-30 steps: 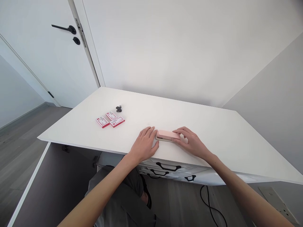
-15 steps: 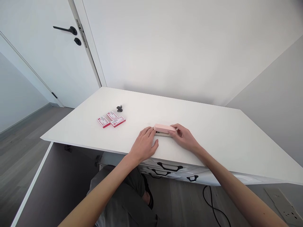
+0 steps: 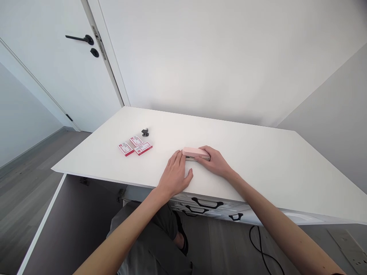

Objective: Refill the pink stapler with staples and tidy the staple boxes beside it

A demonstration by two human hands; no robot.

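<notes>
A pink stapler lies on the white cabinet top, its pale base showing along the near side. My right hand is closed around its right end, the thumb on the near side and the fingers over the far side. Against the stapler's left end rest the fingertips of my left hand, which lies palm down with the fingers stretched out and the thumb apart. Whether anything small is under those fingertips is hidden.
Three red-and-white small boxes and a black staple remover-like clip sit on the left of the cabinet top. Below its front edge are drawers with black handles and an open cabinet door. A black cable lies on the floor.
The stapler has shifted slightly left and away from me, with my right hand moving along on it. My left hand stays at its left end. The view has tilted a little.
</notes>
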